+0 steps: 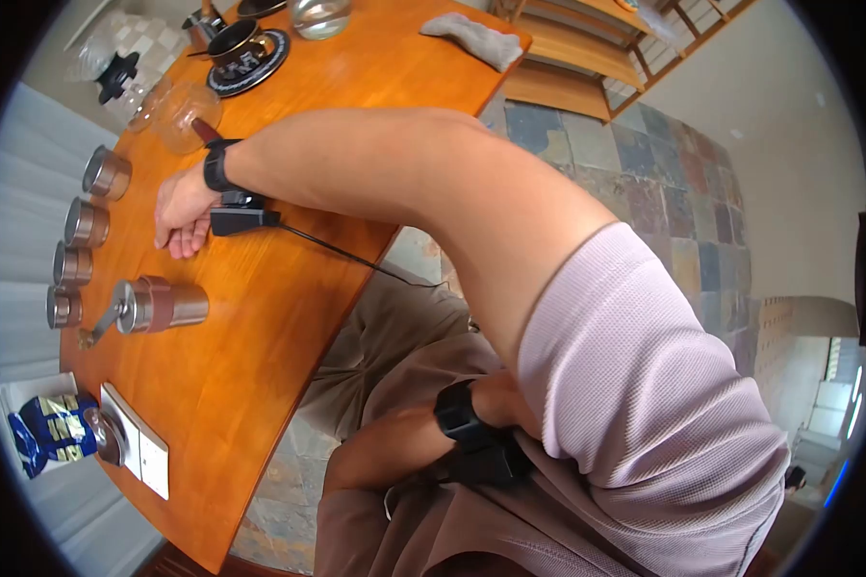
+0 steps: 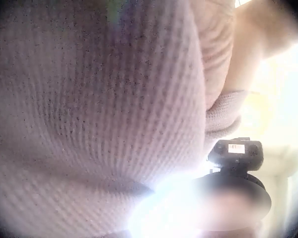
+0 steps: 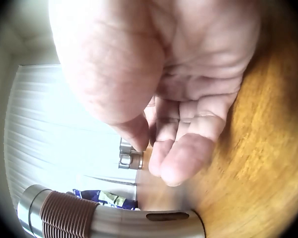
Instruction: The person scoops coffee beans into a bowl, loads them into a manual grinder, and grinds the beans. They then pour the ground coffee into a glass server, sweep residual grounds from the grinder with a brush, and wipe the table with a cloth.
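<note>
My right hand (image 1: pixel 185 210) reaches over the wooden table (image 1: pixel 289 274), fingers loosely bent and nothing in them. In the right wrist view, the thumb and fingers (image 3: pixel 186 158) of that hand hang relaxed, close over the tabletop. Nearest to it is a hand coffee grinder (image 1: pixel 168 305), a steel cylinder with a brown band and a crank, also seen as a ribbed-band grinder (image 3: pixel 69 215) below the hand. Several steel canisters (image 1: pixel 89 223) line the far edge. My left hand (image 1: pixel 503 396) lies near the lap, mostly hidden behind the right sleeve; its finger pose is hidden.
A glass server (image 1: pixel 188 117) with a wooden handle stands beside the right forearm. A black cup (image 1: pixel 239 56) on a saucer and a glass jar (image 1: pixel 319 14) are further along. A white scale (image 1: pixel 144 457) and a blue bag (image 1: pixel 56 431) lie at one end, a grey cloth (image 1: pixel 473 40) at the other.
</note>
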Demonstrator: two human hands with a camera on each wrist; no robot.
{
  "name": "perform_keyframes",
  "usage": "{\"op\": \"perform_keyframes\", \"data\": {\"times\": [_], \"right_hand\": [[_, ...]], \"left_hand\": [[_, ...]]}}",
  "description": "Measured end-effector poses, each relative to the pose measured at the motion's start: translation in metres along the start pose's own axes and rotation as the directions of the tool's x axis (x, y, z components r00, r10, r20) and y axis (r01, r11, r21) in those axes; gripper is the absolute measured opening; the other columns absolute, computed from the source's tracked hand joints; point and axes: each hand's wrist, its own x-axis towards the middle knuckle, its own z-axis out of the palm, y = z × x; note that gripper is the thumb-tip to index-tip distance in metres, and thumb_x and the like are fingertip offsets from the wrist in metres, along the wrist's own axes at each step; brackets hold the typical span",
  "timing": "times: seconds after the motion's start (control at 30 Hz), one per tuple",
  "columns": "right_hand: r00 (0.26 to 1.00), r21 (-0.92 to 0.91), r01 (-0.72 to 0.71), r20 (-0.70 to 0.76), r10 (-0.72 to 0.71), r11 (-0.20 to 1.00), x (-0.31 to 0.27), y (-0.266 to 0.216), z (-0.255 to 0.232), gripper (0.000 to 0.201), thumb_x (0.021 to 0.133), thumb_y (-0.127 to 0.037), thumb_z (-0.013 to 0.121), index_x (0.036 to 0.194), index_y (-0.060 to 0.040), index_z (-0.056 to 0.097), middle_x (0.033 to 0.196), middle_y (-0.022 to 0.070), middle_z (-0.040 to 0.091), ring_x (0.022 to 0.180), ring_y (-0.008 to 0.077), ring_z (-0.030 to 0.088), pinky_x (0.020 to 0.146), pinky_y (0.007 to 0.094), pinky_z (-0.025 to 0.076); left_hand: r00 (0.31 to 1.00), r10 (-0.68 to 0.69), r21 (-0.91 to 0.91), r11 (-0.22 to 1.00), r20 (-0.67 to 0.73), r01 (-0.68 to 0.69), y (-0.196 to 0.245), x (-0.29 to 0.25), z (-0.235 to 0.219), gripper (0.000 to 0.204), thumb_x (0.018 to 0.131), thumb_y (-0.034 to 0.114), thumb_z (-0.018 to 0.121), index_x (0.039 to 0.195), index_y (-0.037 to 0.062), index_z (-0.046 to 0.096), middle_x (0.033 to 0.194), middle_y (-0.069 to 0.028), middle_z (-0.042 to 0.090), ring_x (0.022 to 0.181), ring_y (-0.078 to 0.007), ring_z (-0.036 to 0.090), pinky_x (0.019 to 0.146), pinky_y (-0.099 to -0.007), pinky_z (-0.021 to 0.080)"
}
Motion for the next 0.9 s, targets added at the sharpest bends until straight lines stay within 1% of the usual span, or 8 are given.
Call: {"op": "perform_keyframes", "data": {"times": [0.37, 0.53, 0.57, 0.6, 0.63, 0.67, 0.73, 0.9], "right_hand": [[0.999, -0.017, -0.023, 0.026, 0.024, 1.0, 0.006, 0.001, -0.006, 0.024, 0.1, -0.017, 0.065, 0.106, 0.0066, 0.069, 0.097, 0.0161, 0.075, 0.073, 0.0183, 0.074, 0.062, 0.0269, 0.062], [0.997, -0.224, 0.048, -0.051, -0.061, 0.973, -0.022, 0.002, 0.006, 0.029, 0.1, -0.026, 0.064, 0.106, 0.0016, 0.072, 0.097, 0.0126, 0.077, 0.081, 0.018, 0.073, 0.071, 0.029, 0.061], [0.986, -0.188, 0.143, -0.063, -0.157, 0.972, -0.03, 0.008, 0.011, 0.027, 0.1, -0.027, 0.063, 0.102, -0.0009, 0.072, 0.092, 0.0097, 0.076, 0.076, 0.0152, 0.072, 0.066, 0.0285, 0.059], [0.978, -0.22, 0.155, -0.103, -0.181, 0.963, -0.037, 0.008, 0.018, 0.026, 0.1, -0.028, 0.062, 0.099, -0.003, 0.071, 0.087, 0.0058, 0.074, 0.071, 0.0118, 0.068, 0.061, 0.0266, 0.056], [0.979, -0.312, 0.16, -0.074, -0.192, 0.937, -0.044, 0.007, 0.02, 0.025, 0.101, -0.028, 0.061, 0.101, -0.0045, 0.07, 0.084, 0.0023, 0.072, 0.069, 0.0091, 0.065, 0.059, 0.0246, 0.054], [0.966, -0.275, 0.199, -0.109, -0.236, 0.941, -0.051, 0.009, 0.028, 0.021, 0.101, -0.025, 0.062, 0.103, -0.0053, 0.069, 0.083, 0.0007, 0.071, 0.067, 0.0066, 0.063, 0.056, 0.0213, 0.051], [0.958, -0.286, 0.17, -0.175, -0.226, 0.943, -0.054, 0.012, 0.034, 0.018, 0.1, -0.023, 0.063, 0.105, -0.006, 0.068, 0.084, 0.0002, 0.071, 0.067, 0.0046, 0.062, 0.054, 0.0192, 0.048], [0.937, -0.192, 0.235, -0.216, -0.275, 0.953, -0.057, 0.015, 0.037, 0.018, 0.098, -0.023, 0.065, 0.101, -0.005, 0.067, 0.079, -0.0003, 0.07, 0.07, 0.0048, 0.062, 0.057, 0.0202, 0.048]], "left_hand": [[0.989, -0.131, -0.075, 0.989, -0.065, 0.126, 0.025, -0.016, -0.001, 0.026, 0.095, 0.006, 0.065, 0.119, -0.003, 0.063, 0.115, -0.0077, 0.068, 0.108, -0.0128, 0.062, 0.092, -0.03, 0.051], [0.938, -0.155, -0.119, 0.985, -0.312, 0.123, 0.047, -0.078, -0.003, 0.023, 0.095, 0.006, 0.066, 0.116, -0.0033, 0.065, 0.112, -0.0071, 0.069, 0.105, -0.012, 0.063, 0.091, -0.0294, 0.052], [0.909, -0.2, -0.162, 0.975, -0.365, 0.15, 0.067, -0.093, 0.003, 0.018, 0.097, 0.011, 0.069, 0.109, -0.0021, 0.068, 0.101, -0.012, 0.072, 0.089, -0.0192, 0.07, 0.081, -0.0281, 0.053], [0.898, 0.12, 0.155, 0.986, -0.424, -0.059, 0.077, -0.108, 0.009, 0.012, 0.097, 0.008, 0.067, 0.101, -0.0034, 0.066, 0.091, -0.0121, 0.07, 0.083, -0.0207, 0.068, 0.071, -0.029, 0.051], [0.882, 0.246, 0.146, 0.968, -0.402, -0.203, 0.086, -0.123, 0.012, 0.011, 0.095, 0.006, 0.069, 0.099, -0.004, 0.066, 0.089, -0.0121, 0.07, 0.081, -0.0207, 0.068, 0.068, -0.0298, 0.051], [0.848, 0.377, 0.148, 0.926, -0.373, -0.347, 0.092, -0.137, 0.016, 0.009, 0.093, 0.003, 0.07, 0.097, -0.0047, 0.066, 0.088, -0.0121, 0.07, 0.08, -0.0208, 0.068, 0.065, -0.0306, 0.05], [0.692, 0.668, -0.006, 0.719, -0.273, -0.695, 0.096, -0.143, 0.024, 0.009, 0.088, -0.002, 0.072, 0.092, -0.0043, 0.065, 0.083, -0.0127, 0.069, 0.074, -0.0217, 0.067, 0.059, -0.031, 0.048], [0.585, 0.7, 0.189, 0.692, -0.408, -0.696, 0.101, -0.166, 0.04, 0.009, 0.087, -0.002, 0.073, 0.092, -0.004, 0.065, 0.082, -0.0127, 0.069, 0.072, -0.0217, 0.066, 0.059, -0.0312, 0.048]]}}
